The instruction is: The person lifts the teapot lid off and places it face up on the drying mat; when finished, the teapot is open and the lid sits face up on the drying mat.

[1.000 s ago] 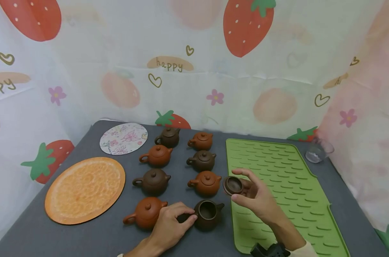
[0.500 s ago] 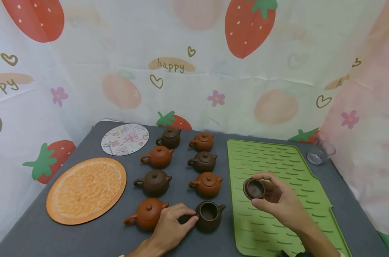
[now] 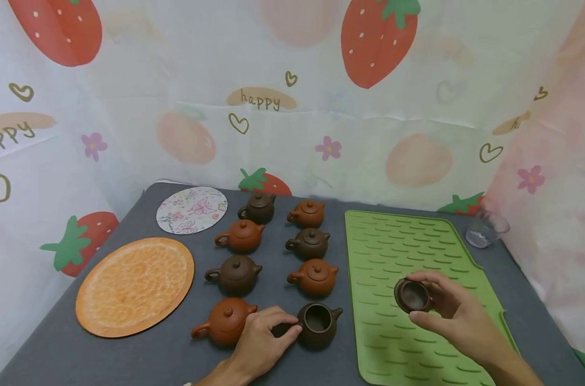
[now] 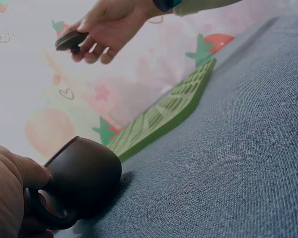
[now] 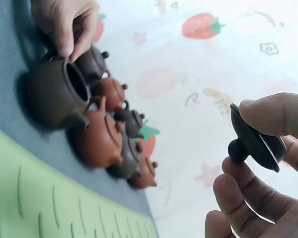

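A dark brown teapot [image 3: 316, 339] without its lid stands upright at the near end of the teapot rows, its round mouth uncovered. My left hand [image 3: 260, 335] pinches its handle between thumb and fingers; in the left wrist view the thumb lies against the teapot [image 4: 87, 173] where the handle joins. The spout points right. My right hand [image 3: 461, 316] holds the dark teapot lid [image 3: 412, 296] by its edge above the green mat [image 3: 374, 348], hollow underside towards the head camera. In the right wrist view the lid [image 5: 260, 144] shows its round knob, with fingertips close by.
Several lidded teapots, orange-brown and dark brown, stand in two rows, including an orange-brown one [image 3: 227, 324] beside my left hand. An orange round mat [image 3: 135, 287] and a floral round mat [image 3: 192, 210] lie left. A clear glass vessel [image 3: 482, 230] stands back right.
My right hand has carried the lid rightwards, from beside the teapots to over the green mat. My left hand stays on the teapot's handle, and the teapot has not visibly moved on the table.
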Action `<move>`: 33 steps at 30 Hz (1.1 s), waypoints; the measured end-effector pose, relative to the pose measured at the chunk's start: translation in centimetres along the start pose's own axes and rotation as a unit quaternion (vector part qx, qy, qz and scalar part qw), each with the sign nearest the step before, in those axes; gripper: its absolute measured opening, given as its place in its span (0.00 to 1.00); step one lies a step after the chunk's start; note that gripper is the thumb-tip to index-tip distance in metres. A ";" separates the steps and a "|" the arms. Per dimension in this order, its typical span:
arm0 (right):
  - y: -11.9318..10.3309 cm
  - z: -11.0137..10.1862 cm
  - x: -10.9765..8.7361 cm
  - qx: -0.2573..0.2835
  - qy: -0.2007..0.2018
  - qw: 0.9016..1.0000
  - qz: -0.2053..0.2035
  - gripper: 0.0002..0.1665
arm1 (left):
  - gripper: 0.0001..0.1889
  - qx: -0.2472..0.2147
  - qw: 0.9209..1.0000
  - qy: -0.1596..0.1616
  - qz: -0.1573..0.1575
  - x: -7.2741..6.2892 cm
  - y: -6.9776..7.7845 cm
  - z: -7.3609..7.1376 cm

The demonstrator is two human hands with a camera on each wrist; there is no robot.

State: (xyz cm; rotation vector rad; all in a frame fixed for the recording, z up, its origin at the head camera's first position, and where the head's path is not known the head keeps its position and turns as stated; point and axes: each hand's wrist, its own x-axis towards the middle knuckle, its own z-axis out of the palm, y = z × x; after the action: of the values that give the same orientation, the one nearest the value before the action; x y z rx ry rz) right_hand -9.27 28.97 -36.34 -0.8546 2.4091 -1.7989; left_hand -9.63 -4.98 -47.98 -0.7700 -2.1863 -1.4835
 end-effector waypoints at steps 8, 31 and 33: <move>0.9 -1.6 -2.2 -0.039 -0.003 0.999 0.027 0.31 | 0.06 -0.007 1.000 -0.002 -0.003 -0.1 -0.2 0.2; 6.0 -5.5 -7.3 -0.050 -0.084 0.979 0.179 0.31 | 0.07 -0.007 1.000 -0.002 0.001 -0.2 -0.3 0.0; 6.5 -6.0 -7.6 -0.037 -0.110 0.975 0.187 0.29 | 0.07 -0.006 1.000 -0.002 -0.002 -0.2 -0.3 0.0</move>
State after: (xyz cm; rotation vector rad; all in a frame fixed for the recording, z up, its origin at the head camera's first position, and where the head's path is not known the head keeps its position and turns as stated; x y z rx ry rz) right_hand -7.42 38.82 -42.39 -0.5223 2.3144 -1.4092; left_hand -9.65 -5.12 -48.31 -0.7735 -2.1861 -1.5004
